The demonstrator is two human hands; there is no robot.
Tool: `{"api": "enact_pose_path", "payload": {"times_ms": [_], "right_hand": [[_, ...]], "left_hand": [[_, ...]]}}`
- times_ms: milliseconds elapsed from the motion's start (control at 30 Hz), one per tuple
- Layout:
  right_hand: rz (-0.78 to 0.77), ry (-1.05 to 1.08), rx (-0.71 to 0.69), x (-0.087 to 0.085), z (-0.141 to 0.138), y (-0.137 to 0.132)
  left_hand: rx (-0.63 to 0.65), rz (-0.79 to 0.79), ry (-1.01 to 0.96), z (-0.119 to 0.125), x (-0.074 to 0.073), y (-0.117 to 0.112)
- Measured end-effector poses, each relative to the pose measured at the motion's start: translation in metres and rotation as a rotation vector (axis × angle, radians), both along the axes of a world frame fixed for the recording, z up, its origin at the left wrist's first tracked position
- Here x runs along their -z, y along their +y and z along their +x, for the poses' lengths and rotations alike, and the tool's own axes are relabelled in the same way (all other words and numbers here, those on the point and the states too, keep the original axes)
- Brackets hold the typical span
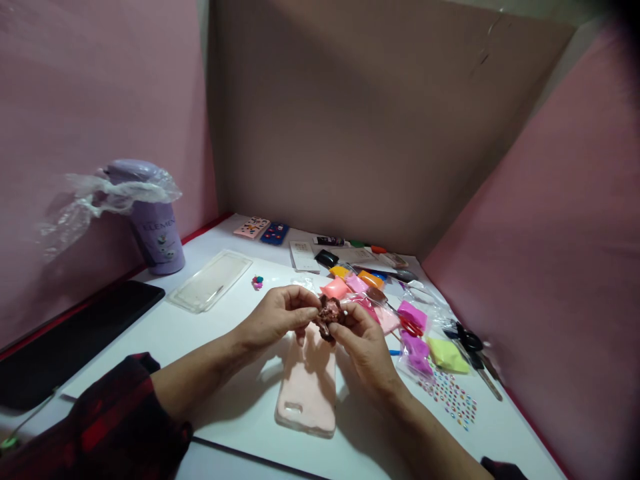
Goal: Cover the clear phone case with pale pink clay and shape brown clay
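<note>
My left hand (277, 315) and my right hand (363, 343) meet above the white table (165, 333), both pinching a small brown lump of clay (330, 312) between their fingertips. Under the hands lies a pink phone case (307, 387), flat on the table. Just beyond the clay are several small bags of coloured clay (350, 287) in orange, pink and yellow.
A purple cup (157, 230) wrapped in plastic film stands at the left, with a clear phone case (210, 280) beside it. A black slab (65, 340) lies at the left edge. Magenta and green clay bags (425, 347), scissors (473, 353) and a gem sticker sheet (453, 397) lie right. Cardboard walls enclose the table.
</note>
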State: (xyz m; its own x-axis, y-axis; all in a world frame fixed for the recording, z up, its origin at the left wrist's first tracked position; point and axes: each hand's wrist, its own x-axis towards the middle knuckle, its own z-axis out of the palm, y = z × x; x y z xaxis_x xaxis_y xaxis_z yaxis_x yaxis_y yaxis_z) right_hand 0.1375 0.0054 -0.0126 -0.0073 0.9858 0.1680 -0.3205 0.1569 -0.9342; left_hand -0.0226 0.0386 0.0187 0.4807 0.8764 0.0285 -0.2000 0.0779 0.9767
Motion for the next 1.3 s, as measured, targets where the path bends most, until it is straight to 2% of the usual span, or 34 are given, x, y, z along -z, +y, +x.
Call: {"api": "enact_pose_path", "payload": {"times_ms": [300, 467, 600, 767, 933, 1067, 1300], "right_hand": [[-0.003, -0.028, 0.030, -0.001, -0.002, -0.001], [-0.013, -0.053, 0.183, 0.001, 0.004, 0.006], [0.022, -0.052, 0.286, 0.003, 0.009, 0.009], [0.105, -0.105, 0.312, -0.002, 0.009, 0.007], [0.064, -0.089, 0.342, -0.005, 0.009, 0.008], [0.088, -0.066, 0.282, 0.001, 0.011, 0.009], [0.056, -0.003, -0.003, 0.004, 0.012, 0.005]], "left_hand": [[-0.046, 0.132, 0.165, 0.001, 0.001, -0.002], [-0.213, 0.179, 0.158, -0.002, 0.001, 0.005], [-0.245, 0.130, 0.103, -0.004, 0.002, 0.011], [-0.276, 0.054, 0.060, -0.004, 0.004, 0.014], [-0.313, 0.033, 0.038, -0.007, 0.005, 0.016], [-0.301, -0.001, -0.005, -0.008, 0.002, 0.014], [-0.263, -0.069, 0.077, -0.006, 0.000, 0.007]]}}
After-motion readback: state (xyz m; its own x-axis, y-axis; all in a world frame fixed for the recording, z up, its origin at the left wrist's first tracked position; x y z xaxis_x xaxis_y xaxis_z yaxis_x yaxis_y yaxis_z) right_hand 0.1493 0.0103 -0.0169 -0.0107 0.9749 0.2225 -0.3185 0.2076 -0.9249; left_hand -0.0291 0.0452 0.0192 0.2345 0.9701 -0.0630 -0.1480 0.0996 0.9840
